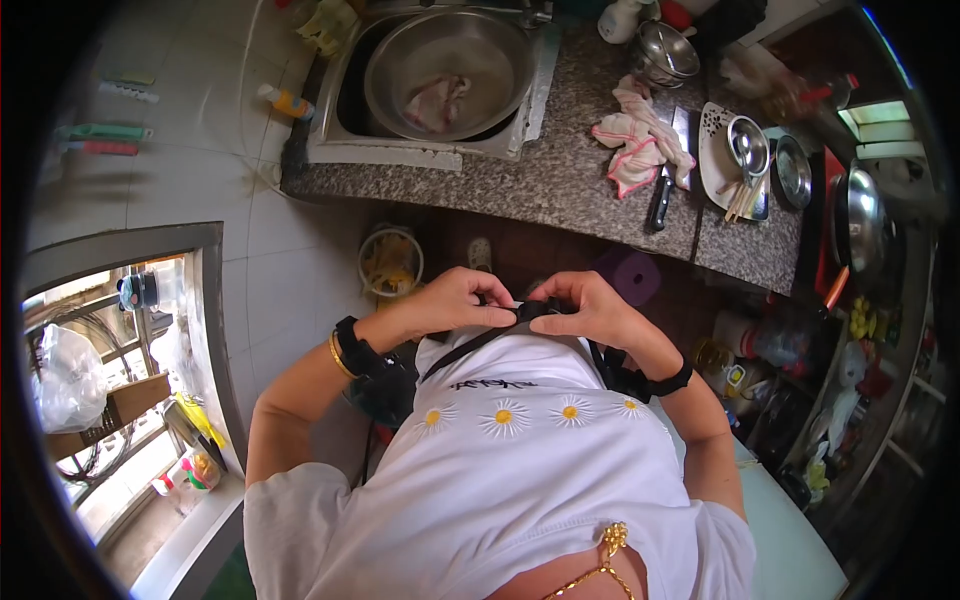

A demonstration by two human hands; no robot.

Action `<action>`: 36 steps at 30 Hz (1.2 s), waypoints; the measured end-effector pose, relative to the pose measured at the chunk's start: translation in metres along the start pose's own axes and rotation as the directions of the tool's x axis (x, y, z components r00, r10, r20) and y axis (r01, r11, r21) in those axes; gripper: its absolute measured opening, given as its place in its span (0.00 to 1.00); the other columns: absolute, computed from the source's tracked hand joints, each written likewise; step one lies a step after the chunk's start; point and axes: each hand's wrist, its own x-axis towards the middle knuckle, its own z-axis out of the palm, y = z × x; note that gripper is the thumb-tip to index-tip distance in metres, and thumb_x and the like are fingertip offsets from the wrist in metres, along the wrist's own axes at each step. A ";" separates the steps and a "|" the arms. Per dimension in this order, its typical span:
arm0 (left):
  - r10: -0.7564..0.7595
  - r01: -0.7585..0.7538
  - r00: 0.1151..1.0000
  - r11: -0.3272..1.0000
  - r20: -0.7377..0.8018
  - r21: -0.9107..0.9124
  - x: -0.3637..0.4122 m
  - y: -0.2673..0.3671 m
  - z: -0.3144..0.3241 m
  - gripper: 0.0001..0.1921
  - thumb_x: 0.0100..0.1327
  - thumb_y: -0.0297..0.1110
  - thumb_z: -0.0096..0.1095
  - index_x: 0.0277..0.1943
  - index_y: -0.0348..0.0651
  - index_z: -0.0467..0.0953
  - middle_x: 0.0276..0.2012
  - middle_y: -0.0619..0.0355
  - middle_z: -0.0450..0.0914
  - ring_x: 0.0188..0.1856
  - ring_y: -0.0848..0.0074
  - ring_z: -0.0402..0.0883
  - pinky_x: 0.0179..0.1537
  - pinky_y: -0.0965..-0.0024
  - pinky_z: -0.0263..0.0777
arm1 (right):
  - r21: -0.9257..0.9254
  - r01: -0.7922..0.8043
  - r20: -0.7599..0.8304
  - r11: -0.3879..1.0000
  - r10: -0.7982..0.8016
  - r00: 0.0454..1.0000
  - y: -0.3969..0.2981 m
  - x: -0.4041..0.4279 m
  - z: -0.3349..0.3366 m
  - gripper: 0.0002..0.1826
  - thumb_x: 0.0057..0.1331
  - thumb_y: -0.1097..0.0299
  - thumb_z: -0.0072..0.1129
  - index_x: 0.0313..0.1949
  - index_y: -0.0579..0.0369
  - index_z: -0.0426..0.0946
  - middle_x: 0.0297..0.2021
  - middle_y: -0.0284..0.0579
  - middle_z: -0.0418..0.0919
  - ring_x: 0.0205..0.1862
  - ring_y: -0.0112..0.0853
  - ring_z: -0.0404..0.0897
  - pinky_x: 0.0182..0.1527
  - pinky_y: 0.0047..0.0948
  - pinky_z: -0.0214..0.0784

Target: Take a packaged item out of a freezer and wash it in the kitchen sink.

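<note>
At my waist, my left hand [454, 301] and my right hand [594, 309] meet over a black strap buckle [534, 308], thumbs and fingertips pinching it from either side. The fingers partly cover the buckle, so whether it is fastened is hidden. From it a thin black strap [469, 352] runs across my white T-shirt [517, 480], which has embroidered daisies. Each wrist wears a black band, and a gold bangle [339, 355] circles the left one.
Ahead is a granite counter [465, 191] with a sink [349, 146] holding a large metal basin [525, 60]; raw meat [437, 103] lies inside. To the right are a cloth [634, 142], a knife [661, 202] and a tray [712, 150]. A scrap bucket [421, 259] and purple stool [626, 274] stand below.
</note>
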 end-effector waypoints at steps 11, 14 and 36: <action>-0.182 0.215 0.976 0.884 0.119 -0.416 -0.010 -0.013 -0.002 0.12 0.60 0.35 0.64 0.42 0.36 0.76 0.35 0.65 0.79 0.35 0.87 0.76 0.39 0.83 0.69 | 0.108 -0.046 0.031 0.993 0.043 0.999 -0.012 0.002 0.009 0.16 0.56 0.73 0.65 0.43 0.62 0.73 0.33 0.33 0.76 0.34 0.16 0.72 0.36 0.16 0.66; -0.185 0.196 0.981 0.915 0.067 -0.353 -0.012 -0.013 0.000 0.11 0.59 0.33 0.63 0.42 0.37 0.76 0.35 0.65 0.79 0.34 0.87 0.76 0.39 0.83 0.70 | 0.174 -0.007 0.019 0.985 0.004 1.000 -0.015 -0.002 0.014 0.16 0.56 0.73 0.65 0.44 0.62 0.72 0.34 0.33 0.76 0.35 0.16 0.72 0.38 0.16 0.66; -0.165 0.150 0.986 0.855 0.013 -0.497 -0.025 -0.026 0.006 0.16 0.56 0.33 0.66 0.46 0.35 0.76 0.34 0.61 0.80 0.35 0.83 0.77 0.40 0.80 0.69 | 0.187 0.027 -0.021 0.982 -0.023 1.000 -0.013 -0.001 0.015 0.16 0.59 0.69 0.64 0.45 0.59 0.72 0.30 0.30 0.74 0.27 0.13 0.69 0.27 0.13 0.61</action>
